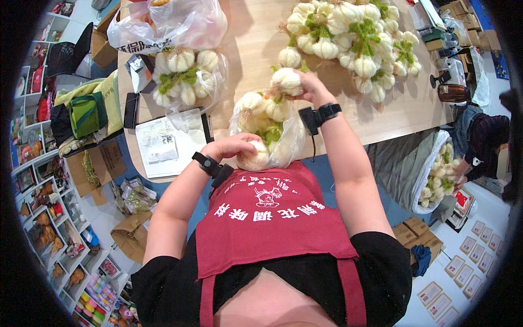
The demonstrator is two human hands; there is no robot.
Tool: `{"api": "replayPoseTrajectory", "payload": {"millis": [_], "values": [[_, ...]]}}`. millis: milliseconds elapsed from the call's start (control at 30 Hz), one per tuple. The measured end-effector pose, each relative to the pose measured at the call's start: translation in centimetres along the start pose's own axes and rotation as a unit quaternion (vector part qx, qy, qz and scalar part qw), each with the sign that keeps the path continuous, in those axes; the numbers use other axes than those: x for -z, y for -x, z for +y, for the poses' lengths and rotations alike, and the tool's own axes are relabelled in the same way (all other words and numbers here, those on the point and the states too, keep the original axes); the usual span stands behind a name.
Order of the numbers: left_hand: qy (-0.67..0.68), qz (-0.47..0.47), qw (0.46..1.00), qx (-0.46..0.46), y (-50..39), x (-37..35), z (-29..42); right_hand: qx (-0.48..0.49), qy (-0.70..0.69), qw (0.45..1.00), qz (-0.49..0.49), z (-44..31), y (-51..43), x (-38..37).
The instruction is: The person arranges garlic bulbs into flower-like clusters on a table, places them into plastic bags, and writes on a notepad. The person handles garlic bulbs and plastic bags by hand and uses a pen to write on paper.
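My right hand (312, 86) grips a cream fuzzy garlic bulb (287, 81) above the far edge of an open clear plastic bag (291, 141). My left hand (229, 146) has its fingers on another cream bulb (258, 157) at the bag's near left side. Inside the bag lie several more bulbs (250, 105) with a green fuzzy stem (271, 135) among them. The bag stands at the table's near edge, against my red apron. One loose bulb (289, 57) lies just beyond my right hand. A large pile of such garlic bunches (363, 36) covers the table's far right.
Left on the wooden table (253, 53) are a second bag of bulbs (184, 77), a large white plastic bag (175, 24), a notebook (163, 159) and a black phone (130, 110). At right, a person's hand (461, 171) is at a sack of bulbs (421, 192). Cardboard boxes (417, 237) stand below.
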State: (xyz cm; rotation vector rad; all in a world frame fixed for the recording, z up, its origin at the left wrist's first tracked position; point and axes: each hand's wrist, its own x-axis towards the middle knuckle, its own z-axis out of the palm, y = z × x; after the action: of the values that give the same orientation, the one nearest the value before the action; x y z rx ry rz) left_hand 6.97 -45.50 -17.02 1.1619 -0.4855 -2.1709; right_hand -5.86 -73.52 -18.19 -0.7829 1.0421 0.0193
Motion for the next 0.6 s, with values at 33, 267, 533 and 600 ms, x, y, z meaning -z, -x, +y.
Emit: {"api": "replayPoseTrajectory", "payload": {"millis": [33, 267, 533, 600], "values": [[-0.069, 0.022, 0.997, 0.029, -0.5, 0.0, 0.0, 0.017, 0.022, 0.999, 0.024, 0.1, -1.0, -0.4], [-0.392, 0.103, 0.913, 0.043, -2.3, 0.3, -1.9, 0.161, 0.203, 0.936, 0.239, -1.2, -9.8, 3.0], [-0.502, 0.066, 0.838, 0.202, -4.3, -1.9, -0.5, -0.013, 0.320, 0.937, 0.140, -1.0, -18.8, 1.3], [-0.536, 0.077, 0.822, 0.178, -4.9, -2.6, -1.0, -0.048, 0.250, 0.964, 0.076, -0.2, -17.4, -1.0]]}}
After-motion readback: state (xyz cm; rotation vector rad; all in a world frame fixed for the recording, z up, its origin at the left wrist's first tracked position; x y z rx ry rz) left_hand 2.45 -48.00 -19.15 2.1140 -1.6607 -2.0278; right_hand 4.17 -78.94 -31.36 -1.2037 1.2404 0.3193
